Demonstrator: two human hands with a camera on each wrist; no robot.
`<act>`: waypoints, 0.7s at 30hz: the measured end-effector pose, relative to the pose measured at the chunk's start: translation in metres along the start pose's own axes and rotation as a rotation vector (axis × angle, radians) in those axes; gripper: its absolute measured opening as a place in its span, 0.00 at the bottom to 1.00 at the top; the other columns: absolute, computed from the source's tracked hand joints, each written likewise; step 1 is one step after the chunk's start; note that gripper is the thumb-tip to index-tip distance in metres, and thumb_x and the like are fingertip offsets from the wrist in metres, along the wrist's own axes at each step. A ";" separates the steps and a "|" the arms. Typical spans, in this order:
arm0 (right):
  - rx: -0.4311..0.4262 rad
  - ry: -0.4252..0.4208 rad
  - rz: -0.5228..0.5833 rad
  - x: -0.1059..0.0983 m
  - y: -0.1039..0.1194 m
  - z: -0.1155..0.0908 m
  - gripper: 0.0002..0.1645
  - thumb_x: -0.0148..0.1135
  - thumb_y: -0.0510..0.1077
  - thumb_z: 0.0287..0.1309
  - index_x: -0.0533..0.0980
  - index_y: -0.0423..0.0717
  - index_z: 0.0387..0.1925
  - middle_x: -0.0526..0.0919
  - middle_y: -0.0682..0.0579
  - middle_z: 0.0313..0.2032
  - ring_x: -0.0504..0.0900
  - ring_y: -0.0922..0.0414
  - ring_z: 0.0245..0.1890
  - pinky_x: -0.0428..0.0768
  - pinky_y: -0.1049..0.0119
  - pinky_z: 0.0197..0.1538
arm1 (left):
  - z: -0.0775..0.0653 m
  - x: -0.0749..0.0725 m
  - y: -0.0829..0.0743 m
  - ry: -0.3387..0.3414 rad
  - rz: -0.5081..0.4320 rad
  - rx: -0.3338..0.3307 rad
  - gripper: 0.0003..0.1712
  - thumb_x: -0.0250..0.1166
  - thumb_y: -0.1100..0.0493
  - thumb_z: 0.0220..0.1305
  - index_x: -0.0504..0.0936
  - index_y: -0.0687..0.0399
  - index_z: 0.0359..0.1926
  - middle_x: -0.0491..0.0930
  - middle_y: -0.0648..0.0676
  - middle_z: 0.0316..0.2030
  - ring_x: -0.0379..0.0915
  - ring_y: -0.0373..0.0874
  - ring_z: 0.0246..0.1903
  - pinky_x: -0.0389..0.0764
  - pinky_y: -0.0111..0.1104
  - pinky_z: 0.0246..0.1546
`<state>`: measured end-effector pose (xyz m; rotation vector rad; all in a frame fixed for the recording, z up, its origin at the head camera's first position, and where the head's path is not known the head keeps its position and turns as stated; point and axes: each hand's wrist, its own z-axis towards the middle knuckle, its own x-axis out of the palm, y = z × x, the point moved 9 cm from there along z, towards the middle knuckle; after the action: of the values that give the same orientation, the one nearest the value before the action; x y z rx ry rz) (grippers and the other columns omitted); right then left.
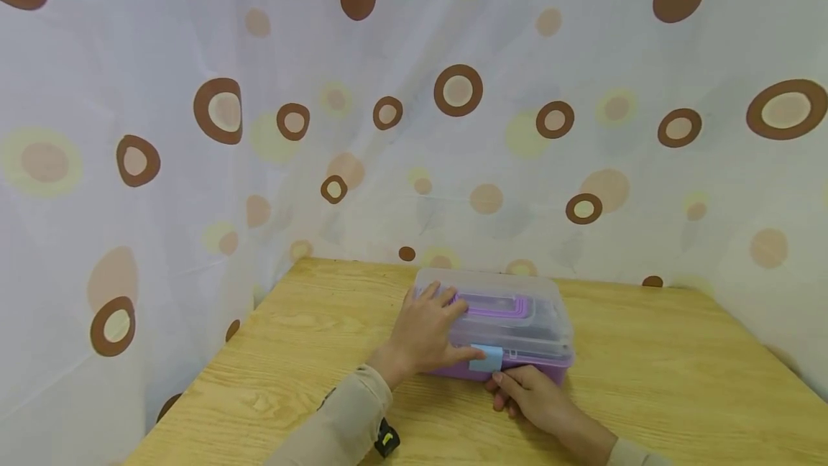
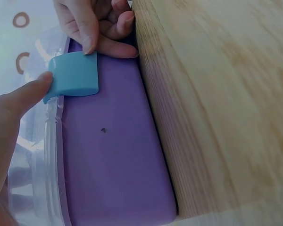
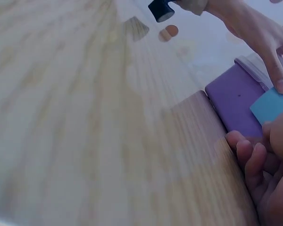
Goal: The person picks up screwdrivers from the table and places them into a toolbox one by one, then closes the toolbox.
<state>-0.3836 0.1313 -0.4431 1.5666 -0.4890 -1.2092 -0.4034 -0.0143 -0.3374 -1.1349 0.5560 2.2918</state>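
Note:
A plastic storage box with a purple base (image 2: 108, 155) and a clear lid (image 1: 540, 322) sits closed on the table. A purple handle (image 1: 520, 308) lies folded on the lid. My left hand (image 1: 423, 329) rests spread over the lid's left side, its thumb touching the upper edge of the light blue latch (image 1: 489, 358). At the latch's lower right corner my right hand (image 1: 540, 398) pinches the edge with thumb and forefinger, the other fingers curled by the purple front. What lies inside the box is not clear through the lid.
The box stands on a wooden table (image 1: 323, 322) near its back edge. A white curtain with brown and yellow circles (image 1: 485, 149) hangs behind and to the left. A small black device (image 1: 387, 439) is at the left forearm.

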 end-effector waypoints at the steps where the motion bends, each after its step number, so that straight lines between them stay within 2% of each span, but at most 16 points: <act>1: -0.002 -0.005 -0.004 0.000 0.000 0.000 0.23 0.48 0.45 0.82 0.82 0.30 0.46 0.82 0.50 0.30 0.76 0.61 0.25 0.76 0.74 0.26 | 0.000 -0.001 0.000 -0.002 -0.002 0.003 0.43 0.65 0.18 0.52 0.83 0.43 0.56 0.80 0.53 0.62 0.71 0.59 0.65 0.69 0.65 0.62; 9: 0.031 -0.004 0.009 -0.003 0.000 -0.001 0.27 0.47 0.51 0.82 0.82 0.31 0.50 0.83 0.51 0.32 0.75 0.62 0.25 0.69 0.78 0.20 | 0.002 -0.002 0.000 -0.007 0.007 0.000 0.44 0.64 0.18 0.53 0.83 0.43 0.57 0.79 0.52 0.63 0.70 0.58 0.66 0.70 0.65 0.62; 17: 0.066 0.022 0.035 -0.001 -0.004 -0.006 0.26 0.50 0.50 0.81 0.80 0.29 0.53 0.83 0.52 0.34 0.74 0.60 0.27 0.70 0.77 0.23 | 0.000 0.001 -0.003 0.011 0.000 -0.006 0.45 0.64 0.18 0.53 0.83 0.43 0.58 0.78 0.53 0.64 0.69 0.58 0.66 0.68 0.65 0.63; 21: 0.043 0.063 0.068 0.001 -0.001 -0.004 0.22 0.53 0.45 0.80 0.80 0.27 0.50 0.83 0.51 0.34 0.75 0.61 0.28 0.72 0.77 0.25 | 0.000 -0.001 -0.003 0.019 0.013 -0.016 0.45 0.64 0.18 0.53 0.83 0.43 0.58 0.78 0.52 0.63 0.69 0.57 0.66 0.68 0.63 0.64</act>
<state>-0.3796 0.1322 -0.4444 1.6068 -0.5258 -1.1004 -0.4013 -0.0123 -0.3365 -1.1652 0.5545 2.3025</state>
